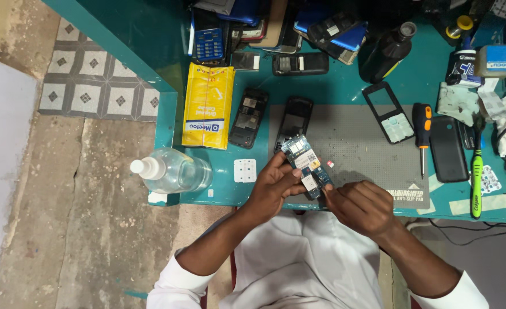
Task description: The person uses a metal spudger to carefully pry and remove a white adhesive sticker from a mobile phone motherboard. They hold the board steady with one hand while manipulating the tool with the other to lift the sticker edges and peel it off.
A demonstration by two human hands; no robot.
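Blue circuit board [307, 166] pinched in left hand [273, 186]; right hand [359, 206] fingers pressing its end could crack it.

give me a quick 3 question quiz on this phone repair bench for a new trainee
1. True or false: the circuit board is lying flat on the grey mat, untouched.
2. Which lies closest to the yellow packet? A) the green toothbrush B) an opened black phone body C) the orange-handled screwdriver
3. What stands at the bench's near left corner?

Key
1. False: the left hand holds it up, and the right hand touches its lower end.
2. B
3. A clear plastic bottle with a white cap.
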